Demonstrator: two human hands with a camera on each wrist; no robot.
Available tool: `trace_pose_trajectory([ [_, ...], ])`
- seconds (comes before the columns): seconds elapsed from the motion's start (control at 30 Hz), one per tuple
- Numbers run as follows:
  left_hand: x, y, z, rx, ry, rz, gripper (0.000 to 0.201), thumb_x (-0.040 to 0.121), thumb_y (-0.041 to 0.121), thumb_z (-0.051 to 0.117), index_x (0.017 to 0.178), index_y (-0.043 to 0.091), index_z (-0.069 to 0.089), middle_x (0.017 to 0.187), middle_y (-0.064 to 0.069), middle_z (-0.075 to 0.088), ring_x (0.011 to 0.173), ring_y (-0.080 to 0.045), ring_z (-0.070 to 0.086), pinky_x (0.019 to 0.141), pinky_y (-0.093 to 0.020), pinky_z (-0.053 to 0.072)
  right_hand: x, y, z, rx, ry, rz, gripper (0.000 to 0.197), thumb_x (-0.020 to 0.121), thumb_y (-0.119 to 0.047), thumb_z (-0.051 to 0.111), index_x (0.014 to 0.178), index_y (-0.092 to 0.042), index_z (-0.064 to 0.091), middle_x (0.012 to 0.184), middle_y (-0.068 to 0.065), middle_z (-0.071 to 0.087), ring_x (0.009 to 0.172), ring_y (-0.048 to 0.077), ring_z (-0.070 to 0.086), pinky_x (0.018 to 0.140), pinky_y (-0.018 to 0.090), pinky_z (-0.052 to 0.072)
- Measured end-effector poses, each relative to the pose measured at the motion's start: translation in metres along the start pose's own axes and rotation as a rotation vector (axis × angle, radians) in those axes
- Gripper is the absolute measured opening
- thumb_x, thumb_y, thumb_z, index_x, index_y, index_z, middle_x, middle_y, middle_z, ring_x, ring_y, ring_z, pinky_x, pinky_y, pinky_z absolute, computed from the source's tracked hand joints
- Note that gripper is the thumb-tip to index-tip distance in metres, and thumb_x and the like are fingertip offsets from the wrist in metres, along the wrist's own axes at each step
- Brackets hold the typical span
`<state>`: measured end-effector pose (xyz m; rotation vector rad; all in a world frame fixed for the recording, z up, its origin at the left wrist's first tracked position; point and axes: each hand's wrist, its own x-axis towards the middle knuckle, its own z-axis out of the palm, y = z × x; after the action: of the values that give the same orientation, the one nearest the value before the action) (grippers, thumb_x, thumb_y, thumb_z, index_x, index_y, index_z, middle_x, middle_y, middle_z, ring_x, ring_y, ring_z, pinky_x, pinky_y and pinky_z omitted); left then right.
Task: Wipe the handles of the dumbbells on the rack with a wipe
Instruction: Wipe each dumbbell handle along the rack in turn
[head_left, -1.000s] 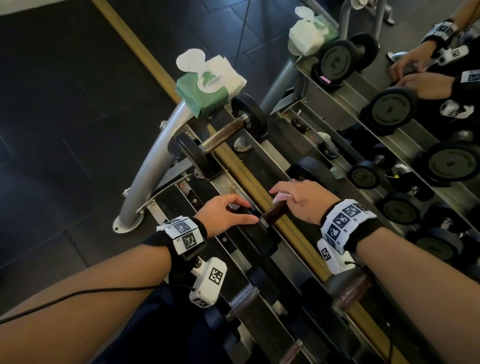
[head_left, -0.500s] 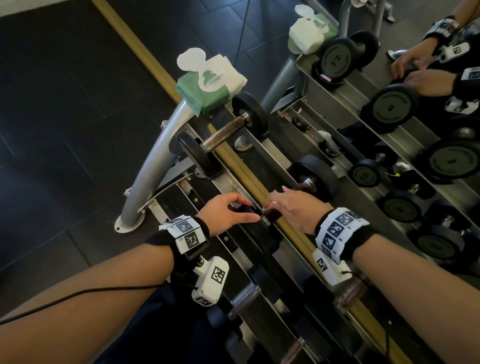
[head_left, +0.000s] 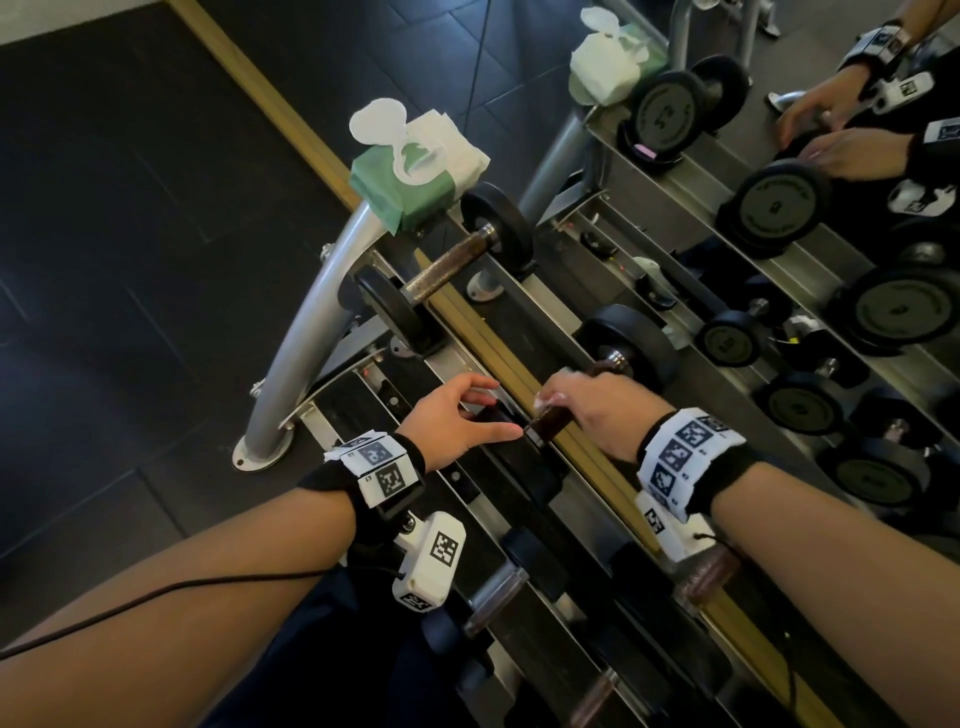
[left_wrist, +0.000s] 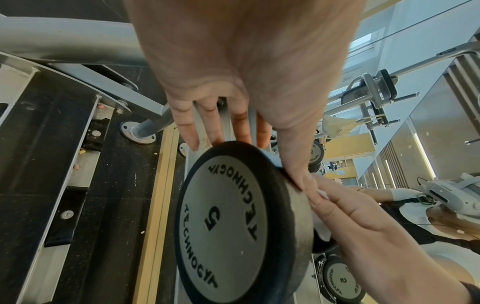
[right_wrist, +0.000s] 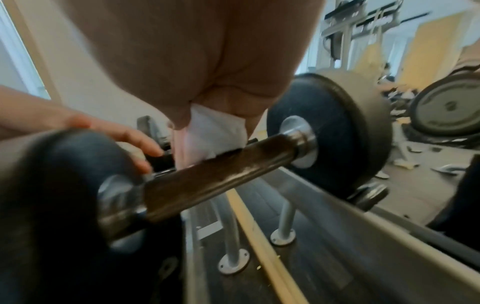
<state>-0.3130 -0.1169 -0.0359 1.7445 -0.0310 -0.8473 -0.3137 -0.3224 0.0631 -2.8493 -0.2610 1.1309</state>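
A black dumbbell lies across the rack's top tier (head_left: 524, 322). My left hand (head_left: 462, 415) grips its near plate (left_wrist: 223, 216), marked 5, with the fingers over the rim and the thumb (left_wrist: 293, 160) along its edge. My right hand (head_left: 587, 405) is wrapped over the brown handle (right_wrist: 221, 176) with a white wipe (right_wrist: 218, 131) pressed between palm and bar. The wipe also shows under the right fingers (left_wrist: 322, 226). The bar and silver collar next to the far plate (right_wrist: 332, 131) are bare.
A green pack of wipes (head_left: 410, 176) with its lid open sits on the rack's end post. Another dumbbell (head_left: 452, 270) lies further along the tier. More dumbbells (head_left: 493, 597) rest on the lower tier by my forearms. A mirror (head_left: 779, 197) behind reflects rack and hands.
My right hand slid the wipe along the handle toward the near plate, then back a little. The left hand kept its hold on the plate.
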Motion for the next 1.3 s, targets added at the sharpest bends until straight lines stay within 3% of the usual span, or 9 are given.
trace_pose_trajectory([
  [0.1, -0.001, 0.000, 0.001, -0.014, 0.004, -0.001, 0.065, 0.073, 0.042, 0.081, 0.129, 0.039, 0.049, 0.115, 0.022, 0.057, 0.104, 0.000, 0.053, 0.083, -0.022, 0.043, 0.002, 0.021, -0.006, -0.013, 0.117, 0.093, 0.039, 0.096, -0.014, 0.051, 0.132, -0.028, 0.045, 0.090, -0.005, 0.056, 0.084, 0.017, 0.061, 0.088, 0.037, 0.053],
  [0.33, -0.001, 0.002, -0.001, 0.021, 0.006, 0.010, 0.071, 0.074, 0.041, 0.081, 0.135, 0.037, 0.045, 0.113, 0.023, 0.055, 0.108, -0.005, 0.052, 0.089, -0.027, 0.043, -0.007, -0.004, 0.044, 0.124, 0.093, -0.160, 0.039, 0.100, -0.008, 0.042, 0.136, -0.017, 0.054, 0.119, 0.008, 0.065, 0.105, 0.030, 0.062, 0.079, 0.030, 0.042],
  [0.5, 0.001, 0.003, -0.004, 0.039, -0.014, 0.012, 0.077, 0.074, 0.044, 0.081, 0.139, 0.037, 0.041, 0.124, 0.015, 0.057, 0.111, -0.008, 0.053, 0.085, -0.026, 0.044, -0.004, 0.029, 0.023, 0.171, 0.221, 0.025, 0.044, 0.099, -0.005, 0.041, 0.139, -0.021, 0.053, 0.127, 0.008, 0.063, 0.113, 0.031, 0.061, 0.095, 0.043, 0.048],
  [0.63, 0.001, 0.003, -0.003, 0.041, -0.008, 0.016, 0.074, 0.072, 0.047, 0.081, 0.136, 0.038, 0.043, 0.122, 0.016, 0.058, 0.104, -0.005, 0.056, 0.071, -0.017, 0.041, -0.006, 0.034, 0.026, 0.190, 0.354, 0.151, 0.040, 0.102, -0.014, 0.039, 0.139, -0.019, 0.052, 0.112, 0.011, 0.066, 0.100, 0.037, 0.064, 0.083, 0.045, 0.050],
  [0.77, 0.005, 0.002, -0.003, 0.079, -0.013, 0.024, 0.072, 0.073, 0.048, 0.081, 0.134, 0.038, 0.043, 0.120, 0.017, 0.058, 0.107, -0.007, 0.058, 0.070, -0.017, 0.041, -0.017, 0.008, 0.055, 0.403, 0.384, 0.139, 0.029, 0.094, -0.053, 0.051, 0.105, -0.031, 0.067, 0.092, 0.002, 0.068, 0.089, 0.022, 0.066, 0.083, 0.037, 0.049],
  [0.9, 0.009, 0.001, -0.001, 0.158, -0.011, 0.050, 0.068, 0.075, 0.049, 0.079, 0.133, 0.041, 0.043, 0.114, 0.021, 0.055, 0.106, -0.008, 0.058, 0.070, -0.017, 0.041, -0.025, -0.014, 0.068, 0.638, 0.299, 0.158, 0.023, 0.105, -0.035, 0.037, 0.109, -0.047, 0.057, 0.094, 0.002, 0.066, 0.085, 0.013, 0.064, 0.082, 0.033, 0.049],
  [1.03, 0.009, 0.003, 0.000, 0.225, -0.012, 0.073, 0.064, 0.078, 0.048, 0.077, 0.132, 0.041, 0.043, 0.119, 0.017, 0.056, 0.101, -0.003, 0.055, 0.067, -0.015, 0.038, -0.033, -0.029, 0.072, 0.678, 0.300, 0.118, 0.029, 0.103, -0.014, 0.044, 0.123, -0.030, 0.059, 0.117, 0.002, 0.065, 0.111, 0.015, 0.062, 0.103, 0.033, 0.045],
  [1.17, 0.004, 0.007, 0.003, 0.288, -0.001, 0.068, 0.061, 0.083, 0.045, 0.073, 0.135, 0.038, 0.042, 0.129, 0.011, 0.057, 0.112, -0.012, 0.058, 0.080, -0.022, 0.046, -0.046, -0.018, 0.069, 0.551, 0.225, 0.264, 0.024, 0.101, -0.019, 0.051, 0.121, -0.024, 0.063, 0.118, 0.002, 0.066, 0.112, 0.019, 0.061, 0.100, 0.035, 0.046],
  [1.3, -0.013, 0.019, 0.014, 0.348, 0.076, 0.101, 0.056, 0.089, 0.034, 0.069, 0.139, 0.033, 0.043, 0.138, 0.006, 0.054, 0.123, -0.016, 0.054, 0.094, -0.029, 0.042, -0.082, 0.017, 0.077, 0.690, 0.462, 0.267, 0.027, 0.104, -0.023, 0.041, 0.116, -0.017, 0.065, 0.101, 0.000, 0.063, 0.103, 0.021, 0.060, 0.081, 0.017, 0.040],
])
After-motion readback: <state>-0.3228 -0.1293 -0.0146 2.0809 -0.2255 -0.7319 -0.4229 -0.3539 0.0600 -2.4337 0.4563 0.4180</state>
